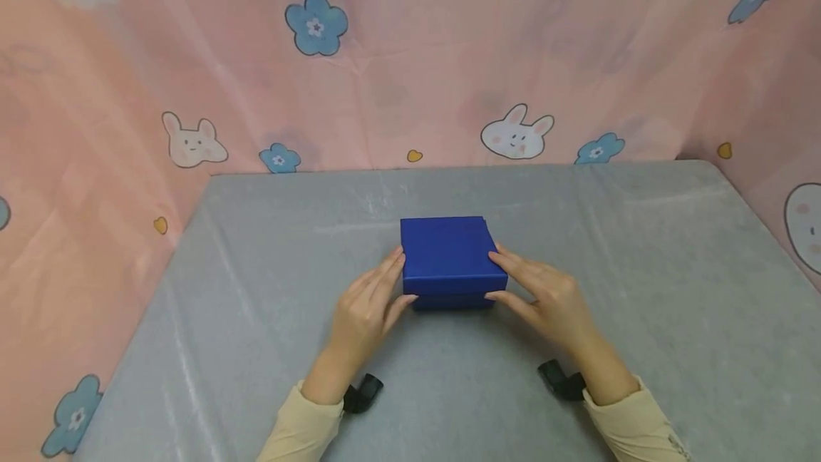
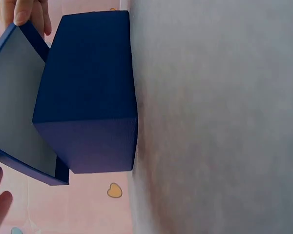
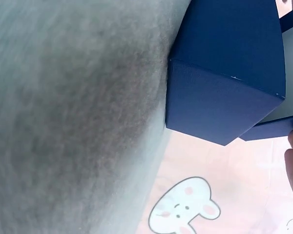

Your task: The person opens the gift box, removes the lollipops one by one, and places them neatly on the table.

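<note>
Cream sleeves (image 1: 304, 425) nearest, lower edge of head view; black device (image 1: 363, 393) at each wrist. Left hand (image 1: 364, 309) and right hand (image 1: 555, 299) on opposite sides of blue lid (image 1: 449, 247); fingers and thumbs hold it by its near corners. Lid raised and tilted over blue base (image 2: 88, 73), pale inside visible. Base rests mid-table (image 1: 269, 334); pink printed cloth (image 1: 410, 84) behind.

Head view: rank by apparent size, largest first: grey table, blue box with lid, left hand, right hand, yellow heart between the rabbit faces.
1. Grey table
2. Blue box with lid
3. Left hand and right hand: look alike, not ranked
4. Yellow heart
</note>
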`<act>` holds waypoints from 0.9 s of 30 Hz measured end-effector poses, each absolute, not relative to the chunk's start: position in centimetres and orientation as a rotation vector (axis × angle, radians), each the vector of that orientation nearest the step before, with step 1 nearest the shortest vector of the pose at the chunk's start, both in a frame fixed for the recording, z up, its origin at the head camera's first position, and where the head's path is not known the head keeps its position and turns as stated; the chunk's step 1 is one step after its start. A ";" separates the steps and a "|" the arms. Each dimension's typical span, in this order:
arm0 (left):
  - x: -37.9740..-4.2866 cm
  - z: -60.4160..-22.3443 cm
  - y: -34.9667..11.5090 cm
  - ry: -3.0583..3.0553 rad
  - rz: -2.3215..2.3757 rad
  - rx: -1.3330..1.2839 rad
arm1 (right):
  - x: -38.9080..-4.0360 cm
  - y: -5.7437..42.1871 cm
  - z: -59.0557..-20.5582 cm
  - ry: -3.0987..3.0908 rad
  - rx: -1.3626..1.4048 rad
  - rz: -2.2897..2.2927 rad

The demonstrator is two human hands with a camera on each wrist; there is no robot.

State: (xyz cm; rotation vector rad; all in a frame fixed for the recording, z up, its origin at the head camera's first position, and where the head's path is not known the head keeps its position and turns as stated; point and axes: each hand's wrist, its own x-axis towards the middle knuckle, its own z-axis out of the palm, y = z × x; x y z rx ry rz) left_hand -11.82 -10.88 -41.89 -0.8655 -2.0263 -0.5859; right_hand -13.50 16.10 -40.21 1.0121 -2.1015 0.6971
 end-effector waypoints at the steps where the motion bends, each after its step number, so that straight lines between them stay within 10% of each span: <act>1: -11.8 -41.8 -11.0 -2.016 -0.575 -0.867 | -13.5 16.0 -40.2 -2.093 1.018 0.693; 27: -10.3 -38.4 -10.3 -1.640 -0.597 -0.884 | -10.9 12.6 -38.0 -1.696 0.600 0.971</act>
